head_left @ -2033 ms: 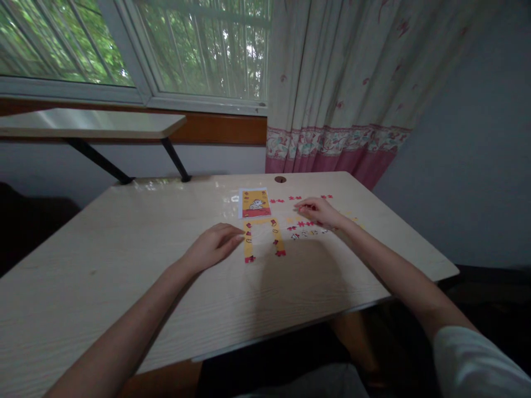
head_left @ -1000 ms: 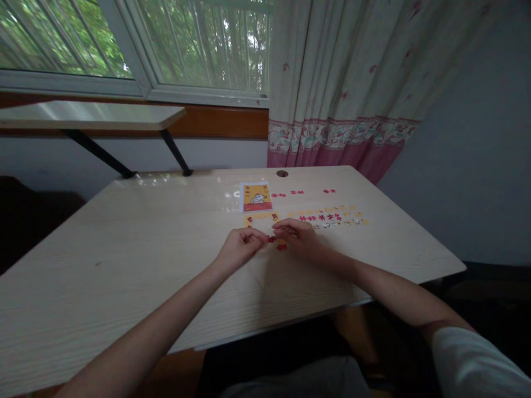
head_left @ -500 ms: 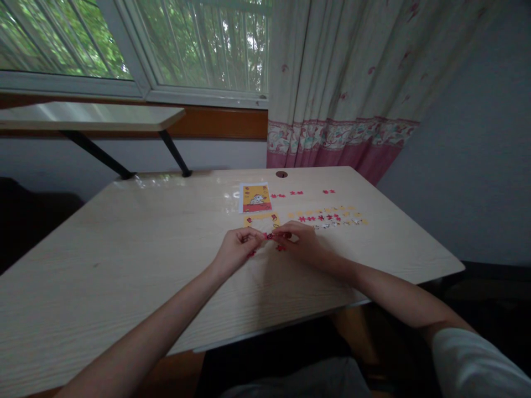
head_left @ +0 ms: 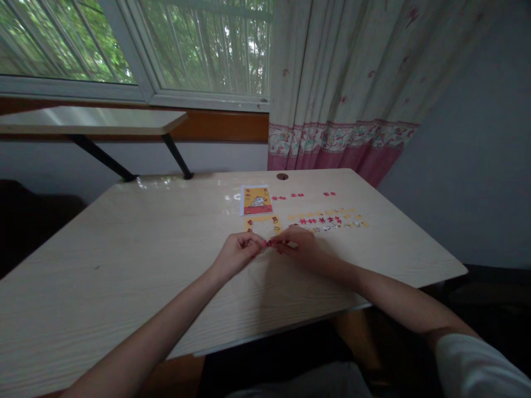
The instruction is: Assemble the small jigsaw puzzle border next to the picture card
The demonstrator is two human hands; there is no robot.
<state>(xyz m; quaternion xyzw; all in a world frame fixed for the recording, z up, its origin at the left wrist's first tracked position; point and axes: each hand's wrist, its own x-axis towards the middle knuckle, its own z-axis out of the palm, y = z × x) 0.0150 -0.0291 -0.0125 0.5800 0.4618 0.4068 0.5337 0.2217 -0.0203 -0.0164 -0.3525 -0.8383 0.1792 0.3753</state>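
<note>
Small red jigsaw puzzle pieces point(head_left: 269, 243) are pinched between my two hands, low over the table. My left hand point(head_left: 238, 250) is closed on their left side with thumb and forefinger. From the right, my right hand point(head_left: 302, 244) grips them in the same way, its fingertips almost meeting the left ones. How many pieces are held is too small to tell. Just beyond the fingers lies a partly assembled yellow puzzle point(head_left: 251, 224), its lower part hidden by my hands. Behind it rests a picture card point(head_left: 258, 202) of a white animal on yellow and red.
Loose red puzzle pieces point(head_left: 307, 221) lie right of my hands, between rows of yellow pieces point(head_left: 321, 213) and white pieces point(head_left: 327, 227). More red pieces point(head_left: 329, 194) lie farther back. A raised shelf point(head_left: 103, 120) stands at the table's point(head_left: 136, 265) back left.
Both hands have come slightly nearer to me with the pinched red pieces. Red pieces that showed below the fingers before are now hidden. The view has tilted a little.
</note>
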